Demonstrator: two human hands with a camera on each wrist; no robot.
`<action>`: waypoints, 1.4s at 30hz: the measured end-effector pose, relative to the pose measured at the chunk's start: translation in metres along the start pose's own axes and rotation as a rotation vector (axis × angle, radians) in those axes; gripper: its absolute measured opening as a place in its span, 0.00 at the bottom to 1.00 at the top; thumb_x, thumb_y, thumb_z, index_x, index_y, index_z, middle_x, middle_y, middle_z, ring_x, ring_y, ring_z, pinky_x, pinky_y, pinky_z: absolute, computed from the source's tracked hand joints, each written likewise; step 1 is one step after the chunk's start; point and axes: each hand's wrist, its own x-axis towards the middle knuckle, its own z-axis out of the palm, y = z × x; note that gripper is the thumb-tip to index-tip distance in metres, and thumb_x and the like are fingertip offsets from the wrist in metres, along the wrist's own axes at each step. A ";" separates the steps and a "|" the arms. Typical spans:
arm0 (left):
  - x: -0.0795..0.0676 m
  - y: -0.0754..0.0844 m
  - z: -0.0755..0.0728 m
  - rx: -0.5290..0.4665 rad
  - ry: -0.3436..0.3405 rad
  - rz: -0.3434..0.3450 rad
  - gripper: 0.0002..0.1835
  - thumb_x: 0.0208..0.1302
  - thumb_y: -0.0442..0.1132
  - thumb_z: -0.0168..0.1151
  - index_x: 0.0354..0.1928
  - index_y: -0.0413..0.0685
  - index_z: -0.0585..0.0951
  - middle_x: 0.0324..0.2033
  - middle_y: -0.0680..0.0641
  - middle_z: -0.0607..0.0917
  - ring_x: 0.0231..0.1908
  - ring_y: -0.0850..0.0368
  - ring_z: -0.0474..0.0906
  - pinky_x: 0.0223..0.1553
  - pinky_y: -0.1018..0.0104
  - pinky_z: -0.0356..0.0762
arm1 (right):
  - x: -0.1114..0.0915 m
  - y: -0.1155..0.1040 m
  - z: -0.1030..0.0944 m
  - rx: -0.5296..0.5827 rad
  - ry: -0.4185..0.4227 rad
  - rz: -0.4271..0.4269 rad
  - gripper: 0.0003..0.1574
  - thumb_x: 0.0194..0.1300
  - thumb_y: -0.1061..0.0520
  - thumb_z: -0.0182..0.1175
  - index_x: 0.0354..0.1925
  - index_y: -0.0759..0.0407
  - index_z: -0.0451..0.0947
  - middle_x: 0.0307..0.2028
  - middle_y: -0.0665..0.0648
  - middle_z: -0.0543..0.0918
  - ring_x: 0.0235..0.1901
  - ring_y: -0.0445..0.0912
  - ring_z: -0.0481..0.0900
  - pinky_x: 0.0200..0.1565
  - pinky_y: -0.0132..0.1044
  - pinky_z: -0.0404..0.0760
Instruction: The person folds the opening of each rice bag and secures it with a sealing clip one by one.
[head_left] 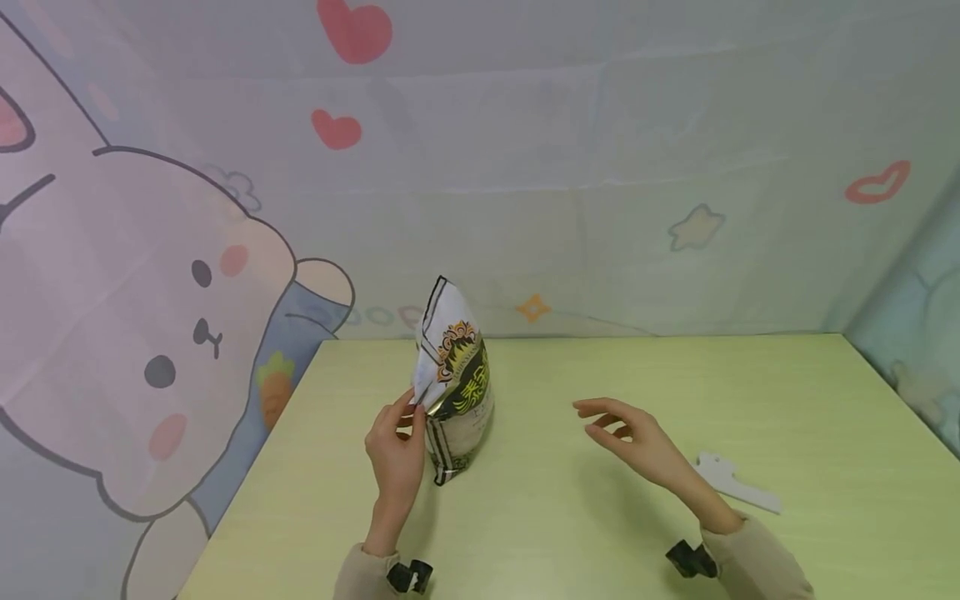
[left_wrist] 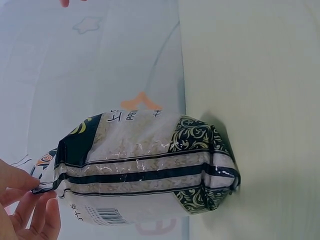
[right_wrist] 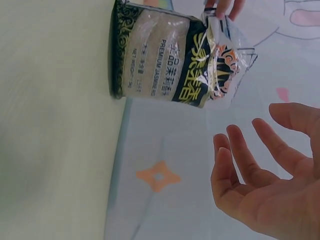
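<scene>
A bag of rice [head_left: 459, 392] stands upright on the table, its loose white top leaning a little. Clear panels show the grains, and black and gold print reads "premium jasmine" in the right wrist view. My left hand [head_left: 397, 446] pinches the bag's side edge near the top between thumb and fingers; in the left wrist view the thumb and fingertips [left_wrist: 45, 212] meet at a dark fold of the bag [left_wrist: 135, 170]. To the right, apart from the bag, my right hand [head_left: 633, 437] hovers over the table with loosely bent fingers and nothing in them.
A white plastic sealing clip [head_left: 738, 483] lies on the pale green table [head_left: 540, 517], behind my right wrist. A cloth backdrop [head_left: 525, 208] with a cartoon rabbit, hearts and stars hangs along the table's back and left sides.
</scene>
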 end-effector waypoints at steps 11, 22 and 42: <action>0.001 0.001 0.000 -0.015 0.000 0.043 0.13 0.53 0.28 0.61 0.42 0.40 0.81 0.24 0.43 0.81 0.22 0.52 0.79 0.18 0.71 0.72 | -0.017 0.018 -0.015 -0.083 0.016 -0.008 0.20 0.63 0.57 0.53 0.54 0.53 0.71 0.47 0.55 0.78 0.39 0.35 0.76 0.34 0.31 0.75; 0.002 0.002 0.000 -0.009 -0.020 0.064 0.13 0.53 0.28 0.61 0.42 0.39 0.81 0.24 0.43 0.81 0.22 0.52 0.79 0.17 0.72 0.72 | -0.035 0.028 -0.032 -0.164 0.015 -0.041 0.18 0.61 0.59 0.55 0.51 0.57 0.72 0.45 0.43 0.77 0.36 0.33 0.75 0.31 0.29 0.74; 0.002 -0.001 -0.002 0.012 -0.017 0.057 0.13 0.53 0.29 0.61 0.42 0.39 0.81 0.24 0.43 0.81 0.21 0.52 0.79 0.18 0.72 0.72 | -0.041 0.034 -0.066 -0.291 0.048 -0.036 0.20 0.60 0.61 0.56 0.52 0.58 0.72 0.44 0.38 0.75 0.36 0.28 0.74 0.29 0.29 0.74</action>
